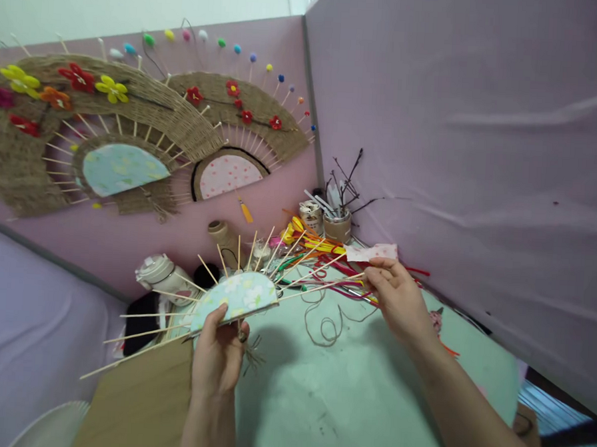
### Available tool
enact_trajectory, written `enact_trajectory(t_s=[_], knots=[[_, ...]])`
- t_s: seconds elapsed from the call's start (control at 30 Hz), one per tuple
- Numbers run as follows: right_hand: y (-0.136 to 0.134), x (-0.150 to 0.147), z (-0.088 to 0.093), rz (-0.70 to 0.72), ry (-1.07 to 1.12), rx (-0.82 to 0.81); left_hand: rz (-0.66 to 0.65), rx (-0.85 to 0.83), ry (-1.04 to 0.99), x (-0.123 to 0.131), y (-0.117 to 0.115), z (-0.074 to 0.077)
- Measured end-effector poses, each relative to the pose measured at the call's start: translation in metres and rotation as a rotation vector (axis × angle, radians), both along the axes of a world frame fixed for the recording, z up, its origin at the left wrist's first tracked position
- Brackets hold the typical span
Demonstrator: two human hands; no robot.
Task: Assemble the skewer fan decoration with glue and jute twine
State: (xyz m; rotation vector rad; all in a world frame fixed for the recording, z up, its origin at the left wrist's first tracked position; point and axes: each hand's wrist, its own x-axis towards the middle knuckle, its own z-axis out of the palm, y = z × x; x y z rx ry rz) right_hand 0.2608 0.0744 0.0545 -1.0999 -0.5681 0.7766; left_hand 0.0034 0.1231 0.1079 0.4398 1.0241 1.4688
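My left hand (219,356) is closed around the lower edge of a fan frame (242,290), thumb on its front. This frame is a half disc covered in pale blue flowered fabric, with thin wooden sticks spreading out from its curved edge. Out to the right, my right hand (397,299) pinches the tip of the lowest right-hand stick (325,290). Just behind those fingers lies a scrap of pink dotted fabric (372,252). Loose twine (327,332) curls on the table below the sticks, and a frayed twine tassel (254,358) shows beside my left hand.
Two twine-woven fans (184,121) with felt-like flowers hang on the pink partition. A white bottle (163,276), a cardboard tube (222,239) and a pot of twigs (337,227) stand along the back. Brown cardboard (139,402) lies front left on the green table (349,406).
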Motion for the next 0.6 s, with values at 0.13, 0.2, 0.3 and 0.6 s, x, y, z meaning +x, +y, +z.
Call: enact_trajectory(t_s=[0.13, 0.2, 0.3, 0.6], knots=[[-0.019, 0.008, 0.001, -0.155, -0.233, -0.042, -0.019, 0.0, 0.024, -0.002, -0.001, 0.003], [-0.035, 0.021, 0.004, -0.192, -0.388, -0.086, -0.03, 0.004, 0.051, -0.003, -0.002, 0.006], [-0.063, 0.05, 0.009, -0.097, -0.752, -0.295, -0.048, 0.036, 0.102, -0.005, -0.003, 0.011], [-0.112, 0.075, -0.019, 0.349, -1.379, -1.059, -0.099, 0.041, 0.14, -0.004, -0.002, 0.012]])
